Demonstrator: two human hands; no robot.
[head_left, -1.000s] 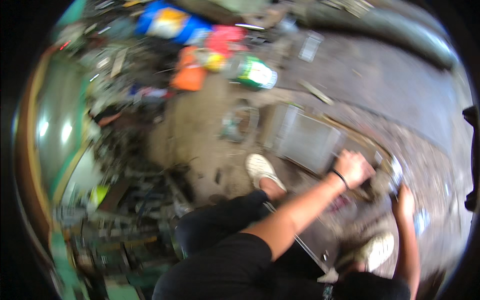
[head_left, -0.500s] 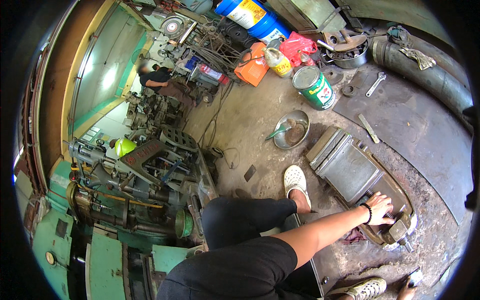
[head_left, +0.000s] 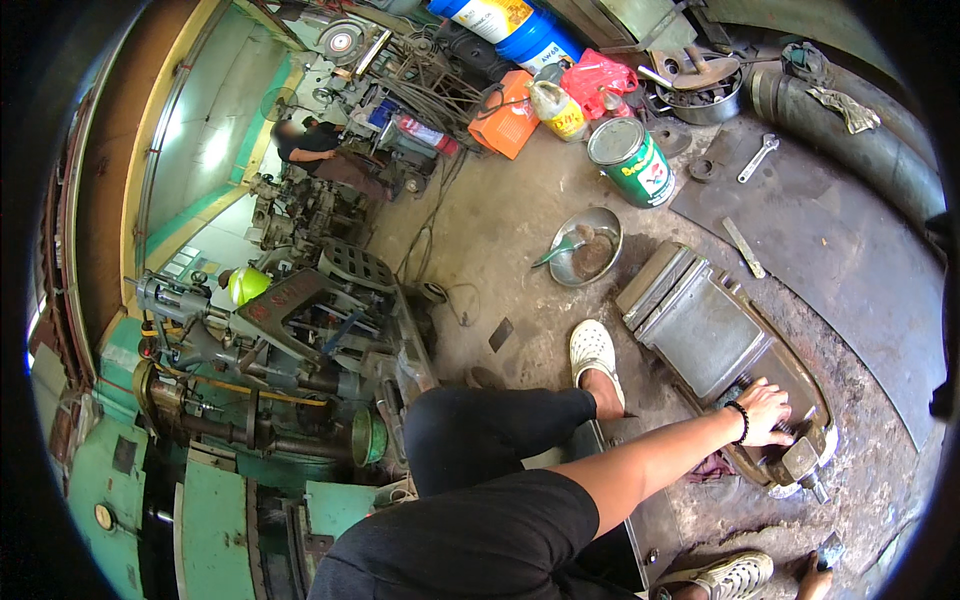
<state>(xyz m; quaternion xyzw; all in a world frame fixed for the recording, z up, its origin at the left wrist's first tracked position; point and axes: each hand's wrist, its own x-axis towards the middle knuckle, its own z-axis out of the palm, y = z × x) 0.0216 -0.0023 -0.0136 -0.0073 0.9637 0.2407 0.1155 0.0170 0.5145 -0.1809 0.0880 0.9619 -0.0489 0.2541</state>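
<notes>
A grey machine vise [head_left: 705, 340] lies on the floor at the right of the head view. My left hand [head_left: 762, 410], a dark bead bracelet at its wrist, reaches down into the vise's open channel. Its fingers curl over the threaded screw [head_left: 786, 430], and their tips are partly hidden. Down at the lower right edge, my right hand [head_left: 815, 582] is only partly in view. Between its fingers is a small grey-blue piece [head_left: 830, 552] whose kind I cannot make out. A dark red rag [head_left: 712, 467] lies beside the vise, under my left forearm.
Beyond the vise are a metal bowl [head_left: 612, 235] with a green-handled brush [head_left: 562, 250], a green can [head_left: 632, 165] and an orange box [head_left: 502, 118]. A wrench [head_left: 758, 158] and flat bar [head_left: 743, 248] lie right. Machines [head_left: 290, 340] stand left; another person [head_left: 312, 148] sits farther back.
The view has shifted slightly. My left hand stays over the vise screw with a small shift of its fingers. The piece in my right hand has tilted a little.
</notes>
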